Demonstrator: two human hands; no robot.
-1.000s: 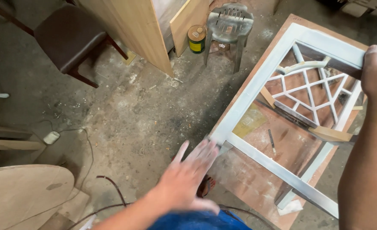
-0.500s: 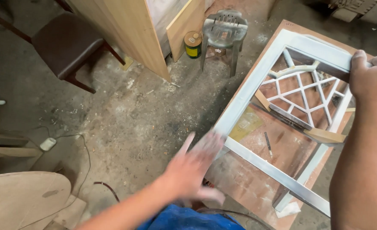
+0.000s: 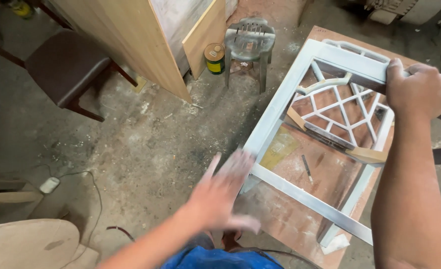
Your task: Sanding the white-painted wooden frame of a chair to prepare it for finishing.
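Observation:
A pale grey-white primed chair frame [image 3: 280, 107] with a lattice back lies tilted over a reddish board [image 3: 300, 219] on the floor. My right hand [image 3: 417, 89] is closed around the frame's far rail at the upper right. My left hand [image 3: 225, 192] is blurred, fingers spread, flat against the frame's near corner where two rails meet. A small dark tool [image 3: 306, 169] lies on the board under the frame.
A grey plastic stool [image 3: 248, 42] and a yellow-labelled tin [image 3: 214, 57] stand at the top. Plywood panels [image 3: 130, 45] lean beside a dark upholstered chair [image 3: 66, 69]. A cable and white adapter [image 3: 48, 185] lie on the dusty concrete floor; a round wooden panel [image 3: 26, 244] sits lower left.
The view has shifted so the frame sits lower and closer. My left hand stays at the near corner, moving in a blur. My right hand keeps its hold on the far rail.

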